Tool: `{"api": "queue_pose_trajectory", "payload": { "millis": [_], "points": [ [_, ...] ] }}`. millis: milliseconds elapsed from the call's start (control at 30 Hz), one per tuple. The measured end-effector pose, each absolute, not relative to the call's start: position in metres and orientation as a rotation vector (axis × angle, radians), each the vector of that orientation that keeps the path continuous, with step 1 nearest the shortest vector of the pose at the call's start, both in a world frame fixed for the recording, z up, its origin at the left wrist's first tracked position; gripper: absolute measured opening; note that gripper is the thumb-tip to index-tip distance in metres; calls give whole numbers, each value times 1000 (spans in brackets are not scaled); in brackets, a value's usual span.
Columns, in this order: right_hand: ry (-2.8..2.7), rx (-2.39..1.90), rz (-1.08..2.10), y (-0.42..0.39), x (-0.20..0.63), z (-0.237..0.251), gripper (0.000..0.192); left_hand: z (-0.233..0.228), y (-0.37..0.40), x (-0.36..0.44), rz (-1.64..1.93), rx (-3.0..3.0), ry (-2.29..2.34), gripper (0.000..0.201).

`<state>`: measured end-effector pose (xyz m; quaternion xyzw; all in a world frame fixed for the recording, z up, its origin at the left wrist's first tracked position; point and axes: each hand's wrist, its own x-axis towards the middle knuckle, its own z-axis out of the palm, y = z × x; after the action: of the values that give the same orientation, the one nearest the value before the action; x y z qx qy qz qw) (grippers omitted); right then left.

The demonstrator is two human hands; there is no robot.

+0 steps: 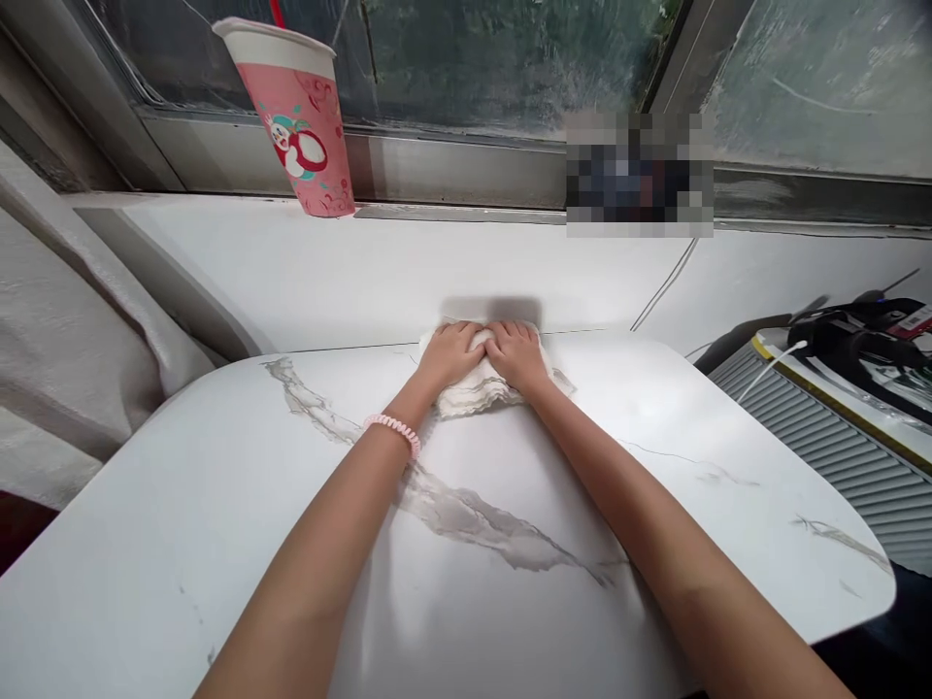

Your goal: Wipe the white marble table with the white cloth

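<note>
At the far edge of the white marble-patterned table (481, 602), a crumpled white cloth (477, 396) lies against the wall. My left hand (452, 353) presses down on its left part, fingers pointing forward and bent over the fabric. Close beside it, my right hand (515, 353) grips the right part, the two thumbs nearly touching. Both arms reach straight out over the tabletop. A pink coiled band (393, 432) circles my left wrist. The underside of the cloth is hidden.
A pink paper cup (310, 136) with a red straw stands on the window sill. A blurred-out item (639, 177) sits farther right on it. Pale curtain (73, 330) hangs at left. Right of the table are a ribbed grey unit (822, 427), black items and a white cable (772, 367).
</note>
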<state>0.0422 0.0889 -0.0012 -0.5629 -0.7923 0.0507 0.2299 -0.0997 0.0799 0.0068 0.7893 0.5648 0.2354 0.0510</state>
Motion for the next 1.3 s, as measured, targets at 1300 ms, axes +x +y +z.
{"api": "queue_pose_trajectory", "payload": {
  "millis": [1300],
  "points": [
    [-2425,-1057,804,-199,4,9,67,8,-240,-172,409,2678,1962,48]
  ]
}}
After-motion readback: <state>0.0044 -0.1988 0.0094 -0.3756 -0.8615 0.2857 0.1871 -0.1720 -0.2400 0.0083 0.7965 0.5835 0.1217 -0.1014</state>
